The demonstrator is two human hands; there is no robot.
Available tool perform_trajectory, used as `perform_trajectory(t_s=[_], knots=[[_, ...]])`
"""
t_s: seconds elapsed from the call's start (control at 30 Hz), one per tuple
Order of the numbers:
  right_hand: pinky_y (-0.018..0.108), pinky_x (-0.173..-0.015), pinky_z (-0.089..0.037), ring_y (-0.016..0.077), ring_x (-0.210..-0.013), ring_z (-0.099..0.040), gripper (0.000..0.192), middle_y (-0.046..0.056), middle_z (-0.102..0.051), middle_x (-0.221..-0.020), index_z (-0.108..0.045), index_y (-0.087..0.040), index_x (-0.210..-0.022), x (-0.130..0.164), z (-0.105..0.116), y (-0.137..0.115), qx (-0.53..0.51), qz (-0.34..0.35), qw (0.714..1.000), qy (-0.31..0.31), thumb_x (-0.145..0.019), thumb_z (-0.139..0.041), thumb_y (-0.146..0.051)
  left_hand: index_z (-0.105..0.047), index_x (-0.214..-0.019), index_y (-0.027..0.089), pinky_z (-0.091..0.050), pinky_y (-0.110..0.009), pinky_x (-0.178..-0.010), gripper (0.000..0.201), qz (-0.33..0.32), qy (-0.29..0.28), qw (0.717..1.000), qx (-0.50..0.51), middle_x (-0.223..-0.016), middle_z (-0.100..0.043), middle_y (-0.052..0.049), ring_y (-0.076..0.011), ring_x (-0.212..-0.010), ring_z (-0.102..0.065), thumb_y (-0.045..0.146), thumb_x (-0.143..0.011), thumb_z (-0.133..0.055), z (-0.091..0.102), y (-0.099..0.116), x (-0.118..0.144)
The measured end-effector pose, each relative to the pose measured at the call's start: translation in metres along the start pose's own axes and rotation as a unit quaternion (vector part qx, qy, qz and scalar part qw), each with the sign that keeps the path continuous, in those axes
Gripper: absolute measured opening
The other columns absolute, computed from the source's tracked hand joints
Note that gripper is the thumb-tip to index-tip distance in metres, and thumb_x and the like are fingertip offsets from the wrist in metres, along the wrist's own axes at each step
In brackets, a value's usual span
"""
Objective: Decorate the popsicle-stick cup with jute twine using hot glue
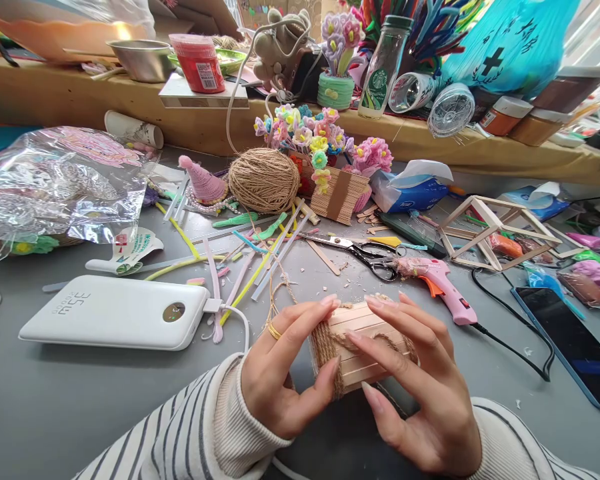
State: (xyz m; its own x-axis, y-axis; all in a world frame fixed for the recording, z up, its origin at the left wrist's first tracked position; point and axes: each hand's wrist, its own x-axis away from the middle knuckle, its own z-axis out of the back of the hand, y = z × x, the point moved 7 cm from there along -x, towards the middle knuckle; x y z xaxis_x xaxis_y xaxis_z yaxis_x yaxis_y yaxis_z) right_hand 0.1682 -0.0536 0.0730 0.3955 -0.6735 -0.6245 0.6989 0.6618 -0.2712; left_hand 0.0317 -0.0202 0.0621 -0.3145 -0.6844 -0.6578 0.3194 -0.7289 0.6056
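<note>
Both hands clamped on a small box of flat wooden sticks, held just above the gray surface at 6 o'clock. Left hand gripping its near-left end, thumb pressing on a band of brown twine; right hand covering the right end, fingertips on the top edge. Twine already wound several turns round the left part, one strand trailing across toward 3 o'clock; the middle bare, so wrapping judged partly done. Long axis running from 9 to 3 o'clock, tilted slightly. Twine ball at 12 o'clock, glue gun at 2 o'clock.
</note>
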Motion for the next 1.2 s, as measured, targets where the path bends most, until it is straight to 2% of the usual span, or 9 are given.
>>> perform_trajectory(t_s=[0.2, 0.67, 1.2], knots=[[0.051, -0.104, -0.031, 0.0272, -0.116, -0.041, 0.034, 0.009, -0.042, -0.129, -0.060, -0.014, -0.104, -0.0012, 0.0039, -0.0011, -0.004, -0.006, 1.000, 0.021, -0.072, -0.049, -0.012, -0.045, -0.126, 0.013, -0.050, -0.026, -0.088, 0.055, -0.003, -0.004, 1.000, 0.003, -0.113, -0.062, -0.011, -0.0174, -0.101, -0.059, 0.008, -0.072, -0.056, -0.0002, -0.0005, 0.0012], [0.051, -0.104, -0.029, 0.0279, -0.116, -0.040, 0.033, 0.010, -0.041, -0.131, -0.062, -0.010, -0.103, -0.0023, 0.0019, -0.0009, -0.020, 0.002, 1.000, 0.014, -0.072, -0.050, -0.011, -0.043, -0.126, 0.009, -0.041, -0.019, -0.097, 0.055, -0.002, -0.016, 1.000, 0.018, -0.117, -0.058, -0.010, -0.0126, -0.109, -0.052, 0.005, -0.073, -0.056, -0.0023, -0.0006, 0.0024], [0.052, -0.104, -0.030, 0.0281, -0.117, -0.040, 0.038, 0.010, -0.041, -0.131, -0.058, -0.011, -0.110, -0.0007, 0.0013, -0.0012, -0.017, -0.002, 1.000, 0.014, -0.073, -0.050, -0.011, -0.043, -0.125, 0.009, -0.041, -0.018, -0.096, 0.054, -0.003, -0.013, 1.000, 0.015, -0.116, -0.058, -0.010, -0.0122, -0.107, -0.053, 0.005, -0.073, -0.056, -0.0021, -0.0002, 0.0013]])
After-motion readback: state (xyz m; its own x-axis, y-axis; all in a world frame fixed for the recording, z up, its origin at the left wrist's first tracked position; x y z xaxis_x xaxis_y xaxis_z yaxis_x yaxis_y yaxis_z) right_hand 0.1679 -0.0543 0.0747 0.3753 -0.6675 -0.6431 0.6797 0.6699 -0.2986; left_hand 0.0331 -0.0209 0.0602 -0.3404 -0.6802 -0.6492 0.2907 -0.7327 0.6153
